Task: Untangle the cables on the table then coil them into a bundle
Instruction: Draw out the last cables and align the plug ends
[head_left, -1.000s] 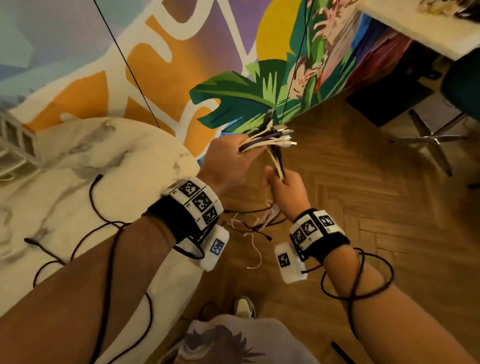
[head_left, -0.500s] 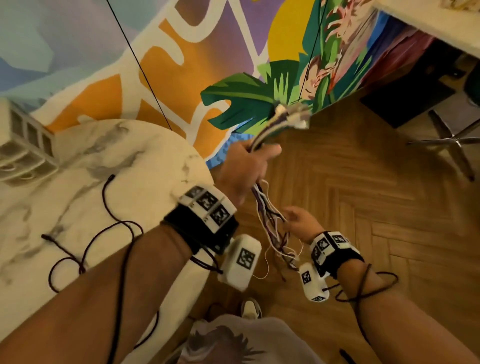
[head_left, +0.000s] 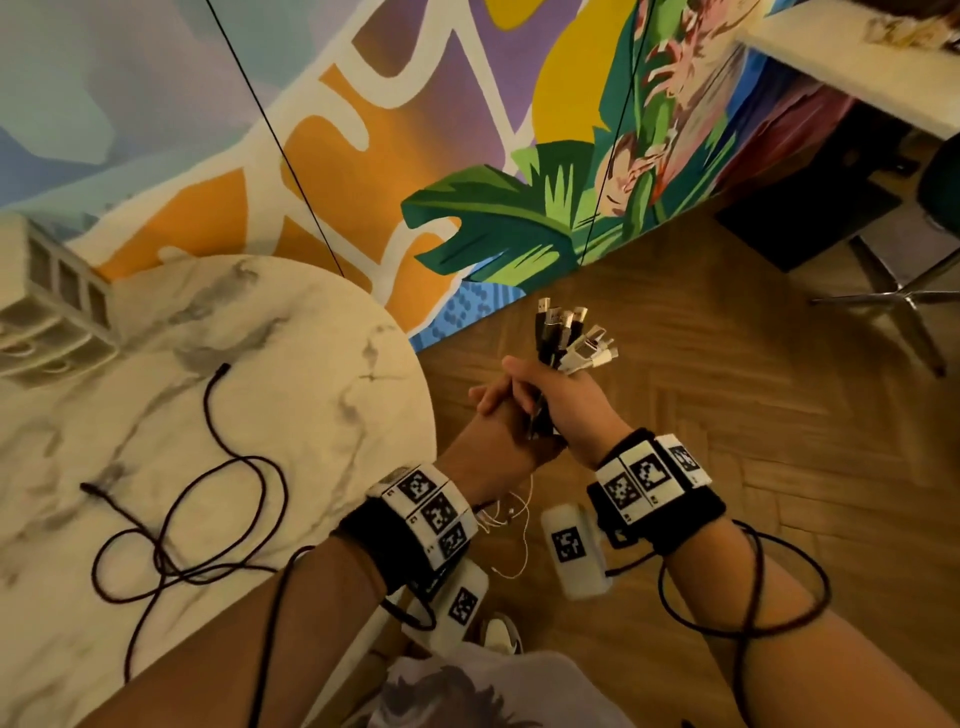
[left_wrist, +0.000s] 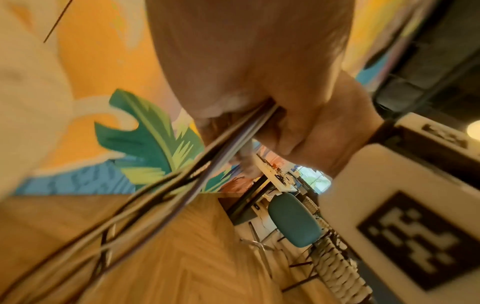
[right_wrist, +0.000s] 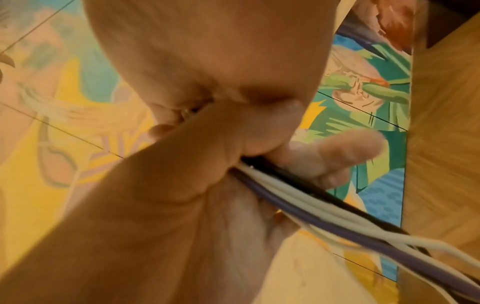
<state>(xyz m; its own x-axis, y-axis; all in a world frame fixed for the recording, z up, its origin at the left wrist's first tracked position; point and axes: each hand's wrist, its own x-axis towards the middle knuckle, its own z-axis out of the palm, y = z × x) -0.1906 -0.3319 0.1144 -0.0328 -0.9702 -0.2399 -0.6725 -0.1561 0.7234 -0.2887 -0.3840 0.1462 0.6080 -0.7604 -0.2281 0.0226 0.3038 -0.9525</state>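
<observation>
A bunch of black, white and purple cables stands upright over the floor, its USB plugs fanned out at the top. My right hand grips the bunch just below the plugs. My left hand presses against it from the left and holds the same cables lower down. The strands run out from under the left hand and hang toward the floor. In the right wrist view the cables leave the right hand between both hands. One dark cable lies in loose loops on the marble table.
A painted wall stands close behind the round table. A white slatted object sits at the table's left edge. A chair with a metal base and a desk stand at the right on the wooden floor. Thin white strands dangle below my wrists.
The left hand held the plug end high while the right slid down the strands. Now the bunch is lower, the right hand grips below the plugs and both hands are together.
</observation>
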